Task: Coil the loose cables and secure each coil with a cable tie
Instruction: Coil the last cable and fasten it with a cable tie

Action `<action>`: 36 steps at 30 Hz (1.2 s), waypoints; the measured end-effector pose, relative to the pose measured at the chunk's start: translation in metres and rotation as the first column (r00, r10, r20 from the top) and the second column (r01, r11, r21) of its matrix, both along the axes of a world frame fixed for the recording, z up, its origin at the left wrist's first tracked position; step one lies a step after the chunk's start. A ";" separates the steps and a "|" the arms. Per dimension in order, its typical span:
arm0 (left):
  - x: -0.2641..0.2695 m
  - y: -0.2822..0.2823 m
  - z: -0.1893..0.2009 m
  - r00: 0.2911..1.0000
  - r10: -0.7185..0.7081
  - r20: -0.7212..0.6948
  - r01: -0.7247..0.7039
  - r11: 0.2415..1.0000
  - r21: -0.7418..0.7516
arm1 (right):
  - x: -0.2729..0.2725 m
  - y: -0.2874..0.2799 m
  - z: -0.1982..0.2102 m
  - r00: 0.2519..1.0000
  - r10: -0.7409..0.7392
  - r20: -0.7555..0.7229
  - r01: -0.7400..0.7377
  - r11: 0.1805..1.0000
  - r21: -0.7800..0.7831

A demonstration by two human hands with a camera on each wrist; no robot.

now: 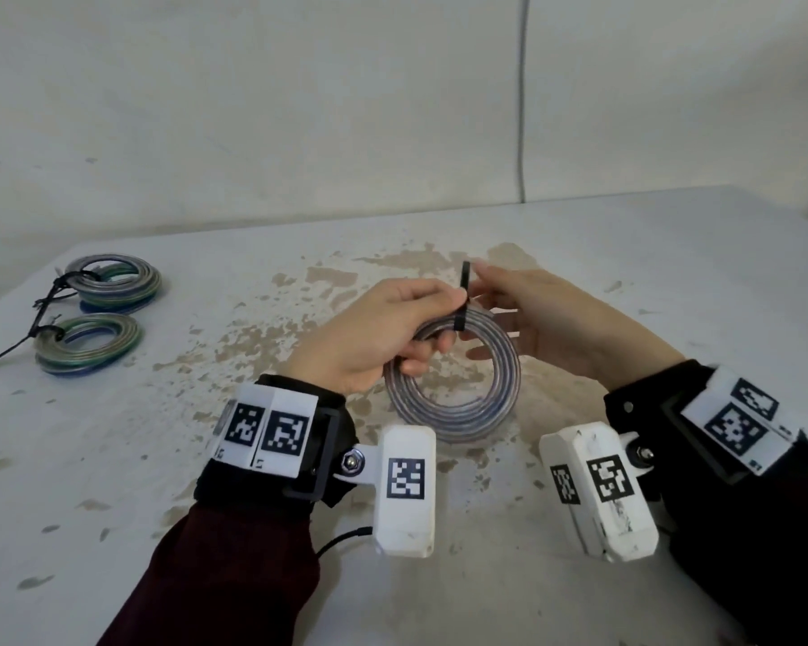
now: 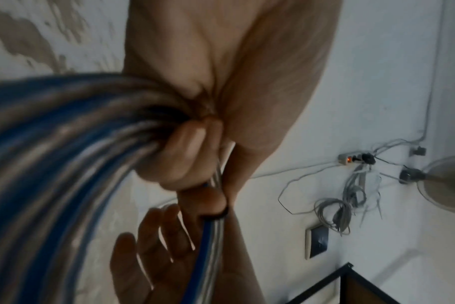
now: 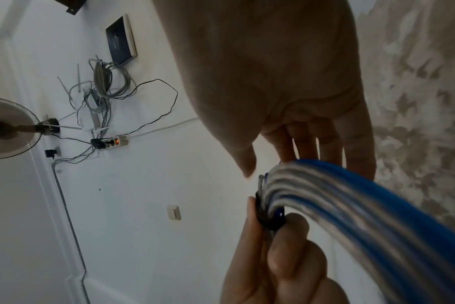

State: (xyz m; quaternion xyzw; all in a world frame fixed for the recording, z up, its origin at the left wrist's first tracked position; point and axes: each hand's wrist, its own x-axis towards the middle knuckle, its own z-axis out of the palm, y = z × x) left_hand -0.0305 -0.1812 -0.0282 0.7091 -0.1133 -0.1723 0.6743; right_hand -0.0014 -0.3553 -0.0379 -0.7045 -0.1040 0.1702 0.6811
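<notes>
Far-left coils: two flat coiled cables of clear, green and blue strands, the farther one (image 1: 113, 284) and the nearer one (image 1: 87, 343), lie well apart from the hands on the worn white table (image 1: 672, 282), each bound with a black cable tie whose tail sticks out to the left.
Left hand: the left hand (image 1: 374, 333) is clenched around the far rim of a round coil of clear and blue ribbed cable (image 1: 453, 389), thumb on top, fingers curled beneath.
Coil in work: tilted, its near rim low towards the table, its far rim raised between both hands.
Black plastic cable tie: the tie (image 1: 462, 300) wraps the raised rim just beside the left thumb, its free end standing upright.
Right hand: the right hand (image 1: 546, 314) touches the tie from the right; in the right wrist view its fingers (image 3: 325, 144) look nearly straight, and whether the thumb and forefinger pinch the tie cannot be told.
Wall: a grey cord (image 1: 523, 95) hangs down it, behind the table.
</notes>
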 end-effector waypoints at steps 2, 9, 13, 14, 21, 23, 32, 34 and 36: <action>-0.003 -0.004 -0.001 0.998 -0.065 -0.008 0.065 0.998 0.012 | 0.000 0.000 -0.002 0.998 -0.003 0.066 0.004 1.000 -0.007; 0.000 -0.008 -0.002 0.995 -0.017 -0.097 0.013 0.999 -0.034 | -0.002 0.001 0.001 0.933 -0.202 0.298 0.193 0.979 0.062; 0.001 -0.011 -0.004 0.994 0.054 -0.097 -0.054 0.998 0.012 | -0.002 0.005 -0.002 0.909 -0.224 0.352 0.222 0.974 0.049; 0.001 -0.011 -0.004 0.993 0.061 -0.097 -0.060 0.998 0.014 | -0.002 0.005 -0.002 0.906 -0.229 0.357 0.225 0.973 0.054; 0.004 -0.008 -0.007 0.989 0.138 -0.045 -0.136 0.990 0.049 | -0.006 0.010 0.001 0.900 -0.169 0.401 0.169 0.985 0.036; 0.003 -0.009 -0.008 0.990 0.141 -0.004 -0.141 0.989 0.053 | -0.005 0.013 0.002 0.906 -0.195 0.376 0.187 0.981 0.059; -0.003 -0.009 0.000 0.996 0.067 0.060 -0.074 0.990 0.117 | -0.004 0.009 0.000 0.909 -0.194 0.370 0.204 0.979 0.011; -0.004 -0.010 0.001 0.993 0.083 0.083 -0.093 0.986 0.137 | -0.005 0.010 0.001 0.902 -0.215 0.373 0.228 0.974 0.011; -0.005 -0.012 0.002 0.990 0.095 0.105 -0.110 0.982 0.152 | -0.005 0.008 0.003 0.927 -0.221 0.302 0.217 0.975 0.048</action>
